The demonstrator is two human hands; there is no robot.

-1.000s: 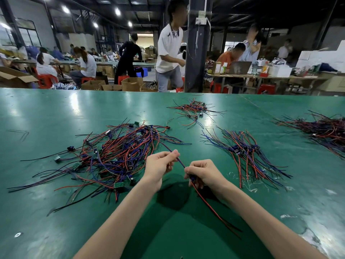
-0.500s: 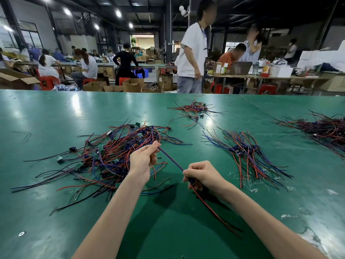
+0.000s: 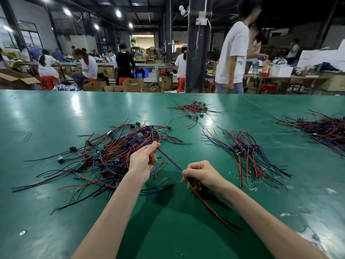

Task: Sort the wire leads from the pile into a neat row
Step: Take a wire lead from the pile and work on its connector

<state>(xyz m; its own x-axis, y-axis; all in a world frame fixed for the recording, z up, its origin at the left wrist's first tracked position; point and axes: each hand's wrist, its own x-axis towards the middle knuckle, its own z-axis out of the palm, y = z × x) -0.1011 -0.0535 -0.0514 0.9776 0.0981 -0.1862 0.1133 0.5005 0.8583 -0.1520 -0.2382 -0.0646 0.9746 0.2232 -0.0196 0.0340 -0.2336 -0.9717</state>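
Green tabletop (image 3: 56,113) fills my view from near edge to far edge, with bare, glossy surface along the left side and between the forearms (image 3: 115,212). The pile (image 3: 104,157) sprawls left of centre, a tangle of red, blue and black wires with small green boards and black plugs among them, loose ends reaching toward the left edge. Right of centre lies a bundle (image 3: 246,152), its plugs gathered at one spot and its wires fanning toward the near edge. A right bundle (image 3: 321,128) runs off the right edge, and a smaller far bundle (image 3: 194,109) sits near the far edge. Open tabletop separates all of them.

Both forearms come in bare from the near edge and converge toward the middle. I see the left hand (image 3: 143,159) raised over the pile's near-right fringe, fingers curled, thumb and fingertips pinching one end of a lead (image 3: 169,159). The right hand (image 3: 203,174) sits lower and nearer the near edge, knuckles up, fingers curled round the same lead. I cannot tell whether it touches the tabletop. Between the hands the lead runs straight and taut, bluish. Its red and dark tail leaves the right hand and trails toward the near edge between the forearms.
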